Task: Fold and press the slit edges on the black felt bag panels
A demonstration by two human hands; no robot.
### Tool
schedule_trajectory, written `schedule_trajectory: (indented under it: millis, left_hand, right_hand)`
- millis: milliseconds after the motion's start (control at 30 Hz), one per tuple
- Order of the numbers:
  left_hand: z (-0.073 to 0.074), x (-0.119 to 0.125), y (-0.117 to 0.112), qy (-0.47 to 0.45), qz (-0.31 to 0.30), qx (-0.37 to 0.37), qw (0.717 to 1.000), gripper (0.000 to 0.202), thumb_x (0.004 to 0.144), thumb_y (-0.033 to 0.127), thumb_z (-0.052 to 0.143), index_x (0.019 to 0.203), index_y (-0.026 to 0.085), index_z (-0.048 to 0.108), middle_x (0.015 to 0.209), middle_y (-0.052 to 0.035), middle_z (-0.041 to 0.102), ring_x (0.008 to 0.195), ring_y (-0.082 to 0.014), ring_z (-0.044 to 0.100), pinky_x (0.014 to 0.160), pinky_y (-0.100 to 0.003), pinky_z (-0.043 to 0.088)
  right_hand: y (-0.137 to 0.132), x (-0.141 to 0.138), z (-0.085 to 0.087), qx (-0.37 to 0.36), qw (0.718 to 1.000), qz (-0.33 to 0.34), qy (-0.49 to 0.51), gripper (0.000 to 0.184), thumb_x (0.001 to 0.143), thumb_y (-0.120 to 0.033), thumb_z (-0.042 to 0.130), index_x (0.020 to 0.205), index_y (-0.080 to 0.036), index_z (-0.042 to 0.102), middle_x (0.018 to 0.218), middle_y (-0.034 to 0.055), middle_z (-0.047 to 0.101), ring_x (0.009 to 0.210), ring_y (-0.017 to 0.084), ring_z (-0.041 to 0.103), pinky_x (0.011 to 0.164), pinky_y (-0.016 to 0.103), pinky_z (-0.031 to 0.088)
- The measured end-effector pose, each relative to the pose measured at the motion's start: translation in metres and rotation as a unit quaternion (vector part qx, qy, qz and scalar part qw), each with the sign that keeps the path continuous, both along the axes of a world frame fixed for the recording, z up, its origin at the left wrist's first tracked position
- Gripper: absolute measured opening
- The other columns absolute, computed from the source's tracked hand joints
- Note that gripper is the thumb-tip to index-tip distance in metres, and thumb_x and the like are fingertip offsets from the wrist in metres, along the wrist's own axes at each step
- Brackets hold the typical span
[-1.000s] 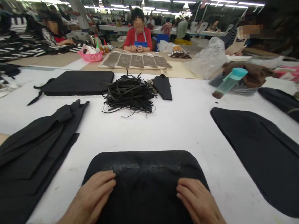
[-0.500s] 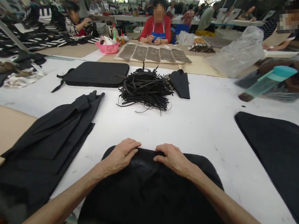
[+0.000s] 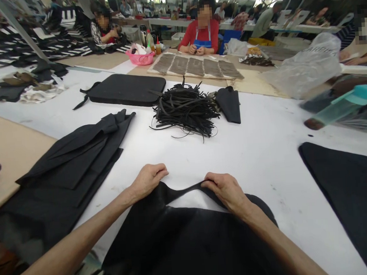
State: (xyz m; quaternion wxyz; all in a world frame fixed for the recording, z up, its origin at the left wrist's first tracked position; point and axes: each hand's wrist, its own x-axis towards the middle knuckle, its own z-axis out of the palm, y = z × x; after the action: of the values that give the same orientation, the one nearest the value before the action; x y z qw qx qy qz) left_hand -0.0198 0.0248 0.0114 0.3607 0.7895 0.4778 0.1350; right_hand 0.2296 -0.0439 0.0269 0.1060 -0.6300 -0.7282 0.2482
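A large black sheet-like piece (image 3: 196, 240) lies at the table's front edge; whether it is leather or cloth I cannot tell. Along its far side a narrow black band (image 3: 184, 192) is lifted and sags between my hands. White table shows through the gap between band and sheet. My left hand (image 3: 149, 180) is closed in a pinch at the band's left end, by the raised corner of the piece. With thumb and fingers, my right hand (image 3: 225, 188) grips the band farther right. The lower part of the piece runs out of view towards me.
Black strips (image 3: 186, 110) lie heaped mid-table, beside a padded black panel (image 3: 126, 89) and a small black piece (image 3: 229, 105). Black sheets (image 3: 75, 156) are stacked left; another black panel (image 3: 345, 185) lies right, near a teal-lidded bottle (image 3: 349, 102). A person in red (image 3: 202, 32) sits opposite.
My hands have moved apart and lifted the far edge, where they earlier rested on the flat piece. A gap has opened behind the band. The view has shifted slightly left.
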Motion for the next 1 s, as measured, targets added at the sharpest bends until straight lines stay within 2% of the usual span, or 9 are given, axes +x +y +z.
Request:
schedule_trajectory:
  millis: [200,333,433,533,633,733,833,933,1000]
  left_hand:
    - [0.001,-0.006,-0.007,0.006,0.03,-0.015,0.999,0.038,0.088,0.038,0.031,0.069,0.017,0.057,0.061,0.0022,0.053,0.061,-0.0133,0.048,0.06,-0.024,0.036]
    - [0.015,-0.021,-0.009,0.036,-0.05,-0.061,0.996,0.042,0.089,0.04,0.028,0.076,0.018,0.061,0.072,0.0004,0.06,0.069,-0.0151,0.053,0.067,-0.025,0.04]
    - [0.017,-0.033,-0.012,0.097,-0.106,-0.007,0.99,0.029,0.083,0.037,0.044,0.103,0.022,0.059,0.098,-0.0028,0.059,0.088,-0.0185,0.054,0.08,-0.028,0.041]
    - [0.01,-0.038,-0.015,0.147,-0.113,0.083,0.979,0.045,0.076,0.024,0.051,0.121,0.024,0.049,0.124,-0.0073,0.045,0.104,-0.022,0.048,0.091,-0.034,0.038]
    - [0.002,-0.037,-0.014,0.172,-0.109,0.097,0.974,0.048,0.074,0.02,0.049,0.122,0.024,0.047,0.122,-0.0073,0.048,0.106,-0.023,0.048,0.09,-0.035,0.039]
    - [-0.005,-0.036,-0.008,0.21,-0.079,0.042,0.973,0.036,0.073,0.024,0.05,0.108,0.021,0.056,0.099,-0.0063,0.059,0.093,-0.0232,0.055,0.081,-0.034,0.043]
    - [-0.007,-0.038,-0.002,0.209,-0.03,-0.022,0.977,0.028,0.07,0.028,0.051,0.094,0.019,0.061,0.09,-0.0056,0.063,0.089,-0.0241,0.057,0.081,-0.033,0.042]
    - [0.0,-0.042,-0.004,0.128,0.031,-0.104,0.986,0.027,0.064,0.025,0.051,0.087,0.02,0.063,0.088,-0.0033,0.066,0.094,-0.0251,0.058,0.084,-0.031,0.041]
    - [0.006,-0.043,-0.007,0.06,0.101,-0.152,0.981,0.036,0.056,0.022,0.052,0.091,0.018,0.062,0.093,-0.0034,0.066,0.097,-0.0267,0.057,0.084,-0.031,0.042]
  right_hand:
    - [-0.022,0.041,-0.007,-0.064,0.995,-0.069,0.037,0.034,0.088,-0.045,0.035,0.085,-0.024,0.061,0.077,0.0,0.065,0.072,0.017,0.058,0.068,0.03,0.041]
    - [-0.042,0.079,-0.005,-0.1,0.988,-0.106,0.057,0.033,0.084,-0.047,0.04,0.097,-0.025,0.062,0.093,0.0021,0.067,0.086,0.021,0.059,0.077,0.031,0.042]
    - [-0.056,0.1,-0.002,-0.124,0.983,-0.131,0.038,0.034,0.078,-0.047,0.051,0.102,-0.026,0.061,0.101,0.0024,0.066,0.093,0.023,0.058,0.081,0.032,0.041]
    - [-0.067,0.11,-0.002,-0.134,0.979,-0.155,0.02,0.029,0.075,-0.044,0.053,0.096,-0.026,0.062,0.094,0.0014,0.067,0.086,0.023,0.059,0.075,0.031,0.042]
    - [-0.072,0.111,-0.005,-0.127,0.976,-0.177,0.023,0.024,0.078,-0.042,0.049,0.085,-0.024,0.062,0.081,0.0005,0.066,0.077,0.02,0.059,0.068,0.029,0.042]
    - [-0.072,0.111,-0.012,-0.091,0.975,-0.201,0.034,0.024,0.078,-0.041,0.045,0.074,-0.022,0.06,0.074,0.0001,0.063,0.073,0.018,0.057,0.067,0.029,0.04]
    - [-0.074,0.111,-0.02,-0.044,0.971,-0.232,0.037,0.025,0.078,-0.041,0.044,0.068,-0.021,0.056,0.072,0.0001,0.061,0.073,0.018,0.055,0.068,0.028,0.04]
    - [-0.082,0.111,-0.033,-0.022,0.964,-0.265,0.033,0.026,0.079,-0.041,0.042,0.066,-0.022,0.054,0.067,0.0004,0.06,0.07,0.018,0.056,0.066,0.028,0.041]
    - [-0.083,0.113,-0.046,0.012,0.962,-0.273,0.027,0.025,0.079,-0.04,0.041,0.066,-0.023,0.054,0.07,0.0013,0.063,0.071,0.019,0.058,0.067,0.028,0.042]
